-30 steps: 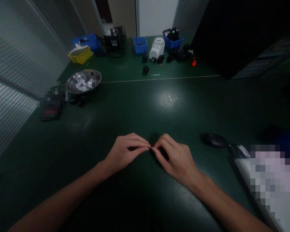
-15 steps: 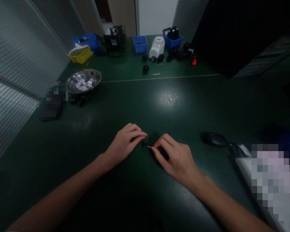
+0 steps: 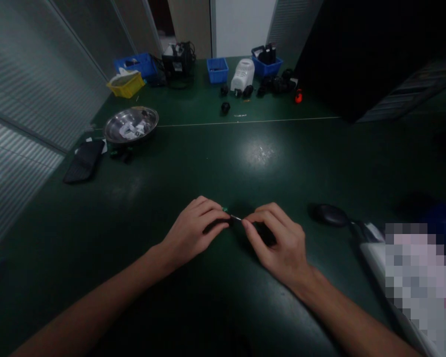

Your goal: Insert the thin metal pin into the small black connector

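My left hand is closed in a pinch, with a small dark piece with a green bit showing at its fingertips. Most of that piece is covered by the fingers. My right hand pinches a thin silvery rod between thumb and index finger. The rod's left end meets the dark piece; I cannot tell whether it goes into it. Both hands are low over the middle of the green table, fingertips facing each other.
A steel bowl with white bits stands at left, beside small dark parts and a black flat device. A black computer mouse lies at right. Along the back are a yellow bin, blue bins and a white housing.
My left fingers have closed on the dark piece. My right hand has shifted slightly right and up with the rod, which shows more plainly now.
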The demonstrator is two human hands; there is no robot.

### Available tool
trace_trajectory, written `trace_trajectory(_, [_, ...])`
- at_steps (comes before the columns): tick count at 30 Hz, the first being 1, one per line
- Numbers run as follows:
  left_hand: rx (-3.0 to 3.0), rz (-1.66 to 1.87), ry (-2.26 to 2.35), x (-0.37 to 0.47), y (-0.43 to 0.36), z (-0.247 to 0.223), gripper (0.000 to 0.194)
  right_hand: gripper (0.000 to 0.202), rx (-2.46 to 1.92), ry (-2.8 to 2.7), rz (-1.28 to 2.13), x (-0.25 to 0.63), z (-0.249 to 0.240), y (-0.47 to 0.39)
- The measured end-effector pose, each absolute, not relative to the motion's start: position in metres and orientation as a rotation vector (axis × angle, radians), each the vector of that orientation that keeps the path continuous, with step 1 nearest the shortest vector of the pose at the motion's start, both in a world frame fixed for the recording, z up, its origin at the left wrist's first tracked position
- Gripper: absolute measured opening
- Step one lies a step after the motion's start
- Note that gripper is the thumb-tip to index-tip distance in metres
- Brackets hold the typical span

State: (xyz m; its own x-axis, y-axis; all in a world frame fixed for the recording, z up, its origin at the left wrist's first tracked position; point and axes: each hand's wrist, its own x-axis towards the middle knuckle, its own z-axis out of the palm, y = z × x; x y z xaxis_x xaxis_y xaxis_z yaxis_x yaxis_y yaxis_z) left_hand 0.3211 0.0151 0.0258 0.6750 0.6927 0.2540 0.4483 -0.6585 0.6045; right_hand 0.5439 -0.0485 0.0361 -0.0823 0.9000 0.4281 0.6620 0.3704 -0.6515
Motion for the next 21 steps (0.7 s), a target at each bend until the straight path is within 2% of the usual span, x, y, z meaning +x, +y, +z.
trace_trajectory(11, [2.535, 0.473, 0.941, 0.292, 0.033, 0.024, 0.029, 0.007, -1.311, -1.798, 0.284, 0.542, 0.036, -0.052])
trace_trajectory(17, [2.347, 0.666, 1.649, 0.184, 0.067, 0.027, 0.037, 0.008, -1.28, -1.804, 0.288, 0.541, 0.037, -0.052])
trace_trajectory(21, [2.106, 0.63, 2.26, 0.093, 0.065, 0.03, 0.04, 0.007, -1.295, -1.815, 0.307, 0.539, 0.035, -0.052])
